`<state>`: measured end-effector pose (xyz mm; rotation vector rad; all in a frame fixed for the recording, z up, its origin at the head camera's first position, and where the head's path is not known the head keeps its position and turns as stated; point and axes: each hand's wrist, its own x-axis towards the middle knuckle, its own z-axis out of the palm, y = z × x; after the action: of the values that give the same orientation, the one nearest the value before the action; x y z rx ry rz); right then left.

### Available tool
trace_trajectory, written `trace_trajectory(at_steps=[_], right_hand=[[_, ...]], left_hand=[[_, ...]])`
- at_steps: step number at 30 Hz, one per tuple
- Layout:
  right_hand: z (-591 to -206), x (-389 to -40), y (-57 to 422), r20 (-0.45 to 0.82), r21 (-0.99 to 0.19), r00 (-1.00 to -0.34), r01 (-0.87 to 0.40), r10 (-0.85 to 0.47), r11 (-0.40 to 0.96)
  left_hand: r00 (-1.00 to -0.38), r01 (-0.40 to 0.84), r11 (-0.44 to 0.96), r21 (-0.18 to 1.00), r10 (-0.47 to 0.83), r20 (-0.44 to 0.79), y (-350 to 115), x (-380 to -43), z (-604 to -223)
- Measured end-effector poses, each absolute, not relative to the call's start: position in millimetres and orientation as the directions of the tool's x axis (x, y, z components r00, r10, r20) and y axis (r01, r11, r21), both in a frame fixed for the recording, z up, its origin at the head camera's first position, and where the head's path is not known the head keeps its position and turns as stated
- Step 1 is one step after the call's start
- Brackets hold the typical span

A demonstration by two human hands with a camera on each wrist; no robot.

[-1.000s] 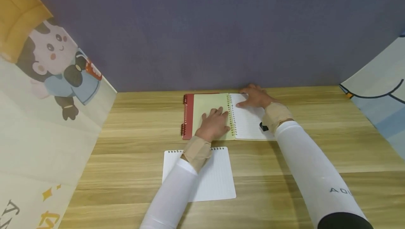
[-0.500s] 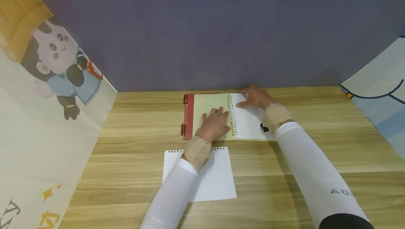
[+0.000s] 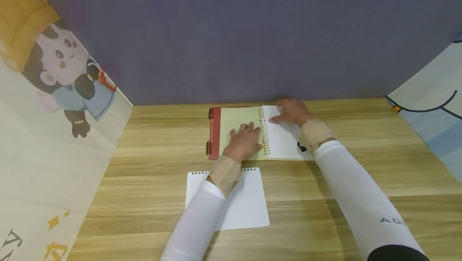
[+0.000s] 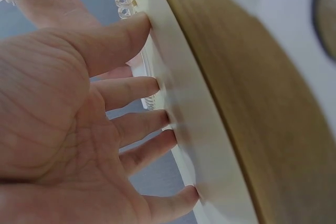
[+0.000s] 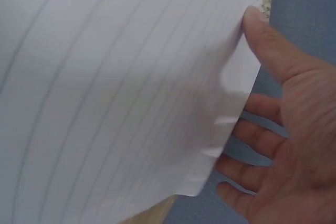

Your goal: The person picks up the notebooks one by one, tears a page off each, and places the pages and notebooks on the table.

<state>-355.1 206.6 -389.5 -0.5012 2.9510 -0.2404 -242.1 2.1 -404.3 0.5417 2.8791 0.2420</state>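
An open ring-bound notebook lies against the back wall, with a pale yellow-green page (image 3: 238, 118) at left and white lined paper (image 3: 279, 142) at right. My left hand (image 3: 244, 142) rests on the yellow-green page with its fingers spread. In the left wrist view, its fingertips (image 4: 152, 83) touch the paper. At the far edge, my right hand (image 3: 293, 112) holds the lined paper; in the right wrist view the thumb (image 5: 262, 32) lies on it and the fingers are along its edge. A loose lined sheet (image 3: 249, 201) with punched holes lies partly under my left forearm.
A red cover strip (image 3: 215, 132) with red rings (image 3: 209, 147) shows along the notebook's left side. The wood-grain table (image 3: 155, 164) meets a grey-blue wall (image 3: 231, 36) at the back. Printed panels (image 3: 47, 152) stand at both sides.
The lined paper has shifted very slightly toward the back, and the right hand has moved a touch with it. The left hand and the loose sheet stay put.
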Motion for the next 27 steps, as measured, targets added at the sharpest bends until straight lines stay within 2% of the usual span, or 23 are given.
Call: trace_trajectory(at_steps=[5,8,10,15,17,22,27], right_hand=[[-386,-352,219,-0.035,-0.155,-0.942,-0.324,-0.333,0.933],[-382,-347,232,-0.01,-0.195,-0.953,-0.296,-0.304,0.935],[-379,-343,241,0.011,-0.256,-0.961,-0.269,-0.275,0.929],[-378,-328,260,0.045,-0.506,-0.98,-0.19,-0.194,0.841],[-378,-322,264,0.0,-0.581,-0.984,-0.144,-0.177,0.801],[-382,-305,271,-0.202,-0.662,-0.958,-0.02,-0.205,0.749],[-389,-292,275,-0.277,-0.664,-0.939,0.033,-0.204,0.747]], left_hand=[[-0.912,0.34,0.918,0.205,0.375,-0.167,2,-243,-405],[-0.912,0.339,0.916,0.213,0.376,-0.165,1,-243,-406],[-0.912,0.336,0.916,0.218,0.374,-0.165,1,-243,-405],[-0.917,0.312,0.92,0.238,0.357,-0.179,1,-243,-405],[-0.918,0.302,0.921,0.246,0.351,-0.187,0,-243,-405],[-0.919,0.292,0.922,0.253,0.344,-0.194,-1,-243,-404],[-0.923,0.281,0.921,0.269,0.336,-0.188,0,-243,-403]])
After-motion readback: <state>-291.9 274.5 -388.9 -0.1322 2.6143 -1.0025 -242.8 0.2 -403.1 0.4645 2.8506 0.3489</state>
